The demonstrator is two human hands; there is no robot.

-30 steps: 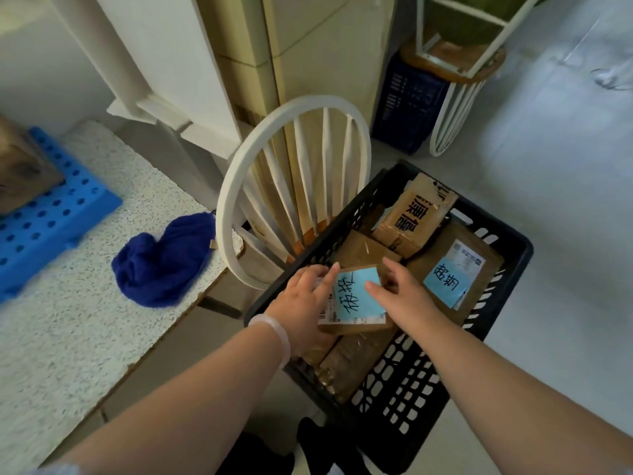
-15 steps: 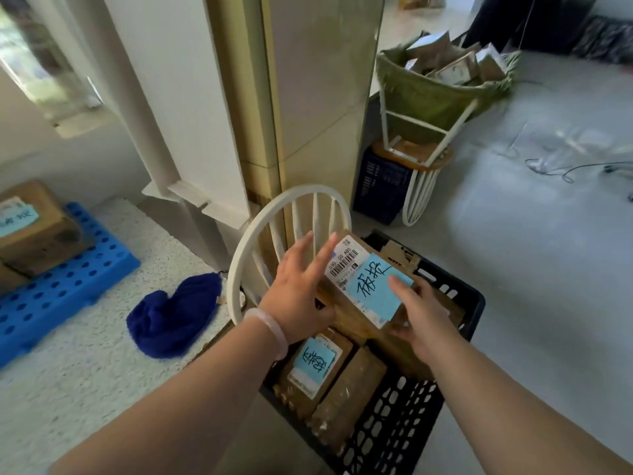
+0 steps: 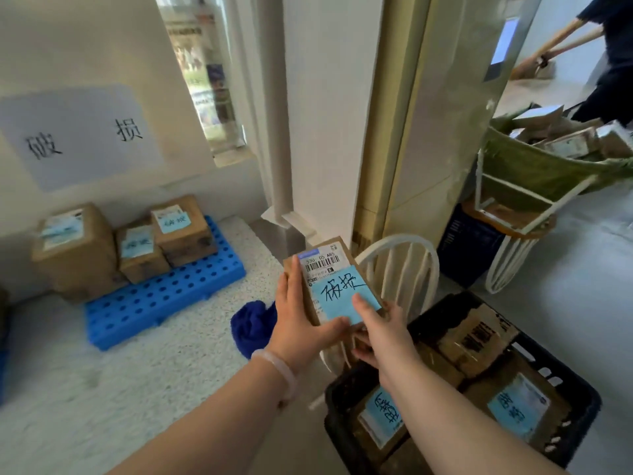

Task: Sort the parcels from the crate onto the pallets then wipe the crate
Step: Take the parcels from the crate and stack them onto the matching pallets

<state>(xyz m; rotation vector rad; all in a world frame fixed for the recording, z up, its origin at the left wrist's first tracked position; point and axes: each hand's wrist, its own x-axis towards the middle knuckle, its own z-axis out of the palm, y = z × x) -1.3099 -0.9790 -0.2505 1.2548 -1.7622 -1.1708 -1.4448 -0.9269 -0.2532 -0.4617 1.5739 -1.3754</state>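
Bench [image 3: 137, 365] spreads left of the left hand [image 3: 301, 323], bearing a blue pallet [image 3: 164, 299] with three boxes [image 3: 137, 248] beyond it. Black crate [image 3: 585, 402] sits under the right hand [image 3: 383, 327], more parcels [image 3: 517, 409] inside. Both hands clasp one parcel [image 3: 325, 262] between them: the left wraps its left edge, the right thumb presses its blue note [image 3: 339, 299], fingers curled beneath.

Brown parcel [image 3: 334, 282] was at frame centre, tilted, with its barcode label and blue handwritten note facing up. Left hand [image 3: 298, 323] and right hand [image 3: 383, 330] gripped it. Black lattice crate [image 3: 587, 406] sat at 4 o'clock and held several brown packages [image 3: 380, 416], two with blue notes. Blue perforated pallet [image 3: 164, 296] at 9 o'clock carried three blue-noted boxes [image 3: 137, 248]. Dark blue cloth [image 3: 251, 323] lay bunched at the parcel's 8 o'clock.
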